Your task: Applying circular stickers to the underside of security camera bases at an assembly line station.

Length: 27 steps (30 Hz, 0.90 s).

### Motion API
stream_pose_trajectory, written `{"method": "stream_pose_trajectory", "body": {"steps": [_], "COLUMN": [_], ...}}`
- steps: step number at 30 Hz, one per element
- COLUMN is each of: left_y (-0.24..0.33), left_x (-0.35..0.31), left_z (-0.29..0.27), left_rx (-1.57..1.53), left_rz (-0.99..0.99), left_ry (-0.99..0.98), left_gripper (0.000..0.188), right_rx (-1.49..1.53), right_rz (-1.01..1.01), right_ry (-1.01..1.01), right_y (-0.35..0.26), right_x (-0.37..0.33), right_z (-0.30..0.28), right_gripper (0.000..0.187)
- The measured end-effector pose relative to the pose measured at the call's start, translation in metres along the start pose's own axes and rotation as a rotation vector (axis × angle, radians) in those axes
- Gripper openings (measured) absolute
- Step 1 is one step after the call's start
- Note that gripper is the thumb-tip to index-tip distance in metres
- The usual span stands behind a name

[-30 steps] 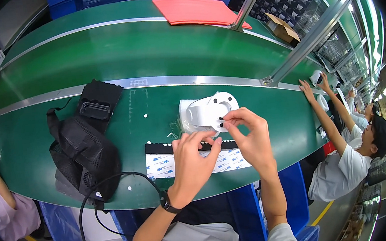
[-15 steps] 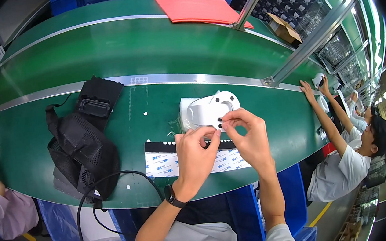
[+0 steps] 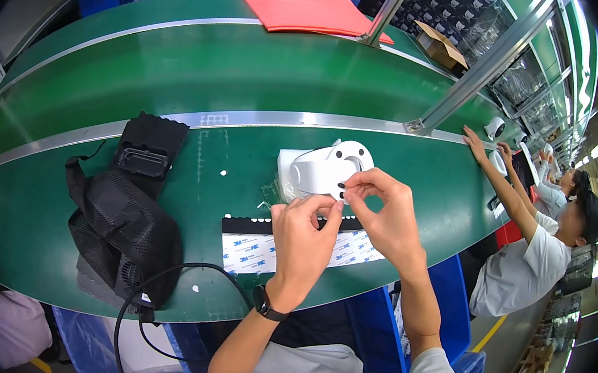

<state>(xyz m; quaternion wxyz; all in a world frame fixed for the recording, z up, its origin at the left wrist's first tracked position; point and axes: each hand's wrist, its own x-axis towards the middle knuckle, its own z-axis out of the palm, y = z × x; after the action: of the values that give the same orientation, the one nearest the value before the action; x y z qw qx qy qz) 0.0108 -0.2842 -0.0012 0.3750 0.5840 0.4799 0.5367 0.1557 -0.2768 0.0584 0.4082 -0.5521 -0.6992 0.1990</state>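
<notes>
Both hands are brought together at the fingertips. By the left hand [image 3: 304,233], thumb and forefinger are drawn into a pinch; by the right hand [image 3: 389,213], a similar pinch is formed at the lower rim of the white housing [image 3: 305,177]. Whether something tiny is gripped in either cannot be told. The housing is set on the green table [image 3: 446,200], just beyond the fingertips, its ring-shaped face turned upward.

The fine fingertip work is probably best done with a light pinch, the wrists kept steady and the housing kept from sliding. If a small sticky piece is handled, it is best touched only at its edge, and the rim is best left unhidden by the thumbs.

Counted from near to far: one dark wristband [image 3: 264,304] is worn; one white sheet with blue print [image 3: 248,254] is partly covered by the left hand, with one black strip [image 3: 248,226] along its far edge. One black mesh bag [image 3: 128,226] is placed at the left. On the housing's face, two dark spots are seen at the top and two beside the fingertips. Farther off, one red stack [image 3: 306,12] and one open carton [image 3: 439,44] are seen.
</notes>
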Motion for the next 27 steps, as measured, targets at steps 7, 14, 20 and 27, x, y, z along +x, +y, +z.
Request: {"method": "stream_pose_trajectory", "body": {"steps": [7,14,20,27], "left_y": [-0.007,-0.002,0.000,-0.002], "left_x": [0.001,0.002,0.003,0.003], "left_z": [0.007,0.015,0.016,0.016], "left_rx": [-0.050,-0.316,-0.461,-0.382], "left_rz": [0.021,-0.219,-0.255,-0.236], "left_ry": [-0.026,-0.164,-0.130,-0.158], "left_gripper": [0.012,0.028,0.039,0.041], "right_rx": [-0.130,-0.027,0.070,0.009], "right_rz": [0.011,0.084,0.175,0.175], "right_ry": [0.006,0.056,-0.084,-0.159], "right_y": [-0.013,0.013,0.019,0.021], "right_x": [0.001,0.002,-0.001,-0.001], "right_z": [0.001,-0.022,-0.036,-0.036], "right_gripper": [0.026,0.018,0.011,0.012]}}
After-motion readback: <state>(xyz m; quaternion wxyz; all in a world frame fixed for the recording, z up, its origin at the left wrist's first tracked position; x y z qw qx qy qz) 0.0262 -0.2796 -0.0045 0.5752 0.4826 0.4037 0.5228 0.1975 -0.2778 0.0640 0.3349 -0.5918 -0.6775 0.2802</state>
